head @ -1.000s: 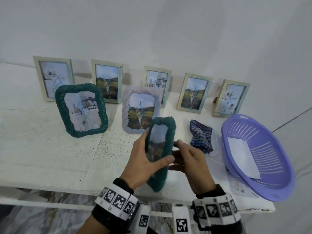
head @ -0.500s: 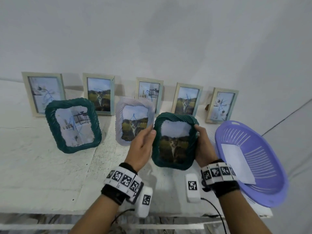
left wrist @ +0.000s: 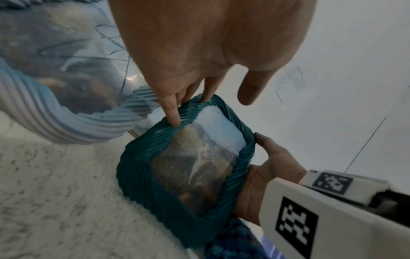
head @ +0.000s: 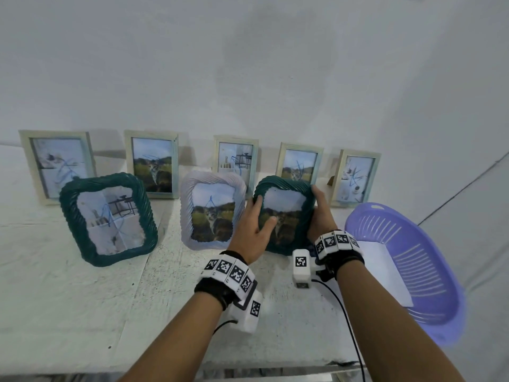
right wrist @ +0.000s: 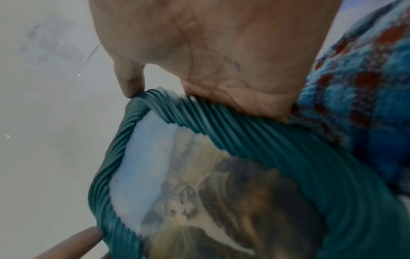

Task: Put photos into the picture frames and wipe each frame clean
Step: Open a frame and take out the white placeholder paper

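A small dark green rope-pattern frame (head: pixel 286 213) with a cat photo behind its glass is upright just right of the lilac frame (head: pixel 212 209). My left hand (head: pixel 261 213) holds its upper left edge. In the left wrist view the index finger lies on the front rim (left wrist: pixel 173 113), the other fingers hook over the top, and the thumb floats free. My right hand (head: pixel 318 208) grips the right edge, with the thumb at the top corner (right wrist: pixel 129 87) and the palm against the rim. I cannot tell whether the frame's foot touches the table.
A larger green frame (head: pixel 108 219) stands at the left. Several pale frames with photos line the wall (head: pixel 153 164). A purple basket (head: pixel 429 285) holding a white sheet (head: pixel 382 274) sits at the right. A checked cloth (left wrist: pixel 233 243) lies right behind the held frame.
The green frame turned from edge-on to face me, then moved away from me and down beside the lilac frame. Both hands went with it, and it now hides the cloth.
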A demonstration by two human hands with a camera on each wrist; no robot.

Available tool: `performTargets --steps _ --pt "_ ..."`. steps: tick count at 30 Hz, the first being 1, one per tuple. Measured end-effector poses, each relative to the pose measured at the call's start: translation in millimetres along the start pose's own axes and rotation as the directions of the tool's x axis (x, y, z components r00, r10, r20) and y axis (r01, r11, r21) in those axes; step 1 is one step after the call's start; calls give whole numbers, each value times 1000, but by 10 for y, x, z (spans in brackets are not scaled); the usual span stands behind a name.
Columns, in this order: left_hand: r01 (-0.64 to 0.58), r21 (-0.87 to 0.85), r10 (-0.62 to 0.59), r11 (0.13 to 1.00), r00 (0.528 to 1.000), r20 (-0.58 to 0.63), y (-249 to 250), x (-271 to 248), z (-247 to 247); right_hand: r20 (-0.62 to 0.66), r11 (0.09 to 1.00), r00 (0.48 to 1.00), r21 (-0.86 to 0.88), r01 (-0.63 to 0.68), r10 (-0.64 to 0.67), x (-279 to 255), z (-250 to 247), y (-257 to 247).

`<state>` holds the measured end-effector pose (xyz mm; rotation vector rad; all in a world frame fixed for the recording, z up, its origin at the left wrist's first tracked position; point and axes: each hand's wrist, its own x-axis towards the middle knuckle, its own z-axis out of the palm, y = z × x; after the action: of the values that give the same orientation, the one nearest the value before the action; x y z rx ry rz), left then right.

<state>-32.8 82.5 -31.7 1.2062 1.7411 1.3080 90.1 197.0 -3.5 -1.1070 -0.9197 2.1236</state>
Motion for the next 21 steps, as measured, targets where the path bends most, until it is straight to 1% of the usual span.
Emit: performTargets --steps 3,5,8,10,13,15,16,17,18,19,20,21 --pt "-15 36 15 999 1000 4 -66 -25 46 -5 1000 1000 10 15 -14 19 9 13" --pt "-18 41 18 999 1000 2 -107 -40 57 -9 1000 1000 -16 20 -20 38 11 9" --pt "-15 43 15 999 1000 3 -129 -46 52 -66 997 998 -74 7 -12 38 -1 9" --pt "-14 56 13 998 1000 18 -132 -67 46 -139 988 990 -154 -11 -10 72 -51 15" --pt "-23 99 19 995 999 42 -161 -153 13 -202 936 975 -353 11 -88 87 -148 -42" --pt "-47 95 46 994 999 19 -187 -250 -60 -191 896 968 -440 62 -161 11 -175 -114" --pt "-80 101 82 992 997 -13 -201 -301 -113 -164 878 963 -465 113 -211 -47 -165 -144" --pt "-118 120 125 986 990 -59 -199 -356 -180 -146 840 945 -512 179 -291 -91 -160 -169" --pt "-151 142 168 978 979 -116 -191 -408 -257 -153 768 900 -591 248 -408 -99 -169 -178" --pt "-175 160 203 972 963 -180 -175 -458 -341 -164 667 824 -680 303 -542 -157 -136 -194" --pt "-189 170 228 967 941 -250 -165 -505 -434 -167 559 732 -760 331 -661 -174 -112 -189" --pt "-190 183 241 965 914 -325 -162 -538 -531 -132 450 638 -814 367 -759 -231 -44 -176"
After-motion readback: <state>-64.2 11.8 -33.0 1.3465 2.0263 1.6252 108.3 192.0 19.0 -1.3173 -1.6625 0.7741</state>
